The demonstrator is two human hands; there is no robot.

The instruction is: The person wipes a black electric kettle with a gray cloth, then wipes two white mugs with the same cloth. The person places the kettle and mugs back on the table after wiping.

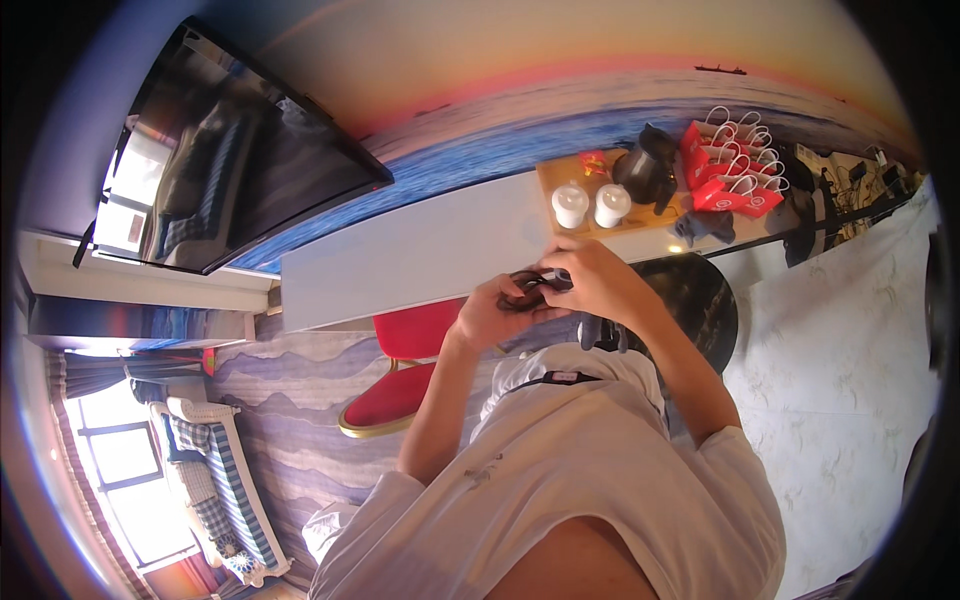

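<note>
A coiled black cord [524,290] is held between my two hands in front of my waist. My left hand [485,312] has its fingers curled round the left side of the coil. From the right, my right hand [592,280] closes on the other side, its fingers bent over the cord. Part of the coil is hidden behind the fingers. Just below my right hand, dark grey pieces [602,333] show against my clothes; what they are, or whether they join the cord, I cannot tell.
Beyond my hands runs a long white counter [400,257]. On it are a wooden tray [547,178], two white lidded cups [570,205], a dark kettle [645,170] and several red paper bags [725,165]. A red chair [388,398] stands left, a round black table [712,310] right.
</note>
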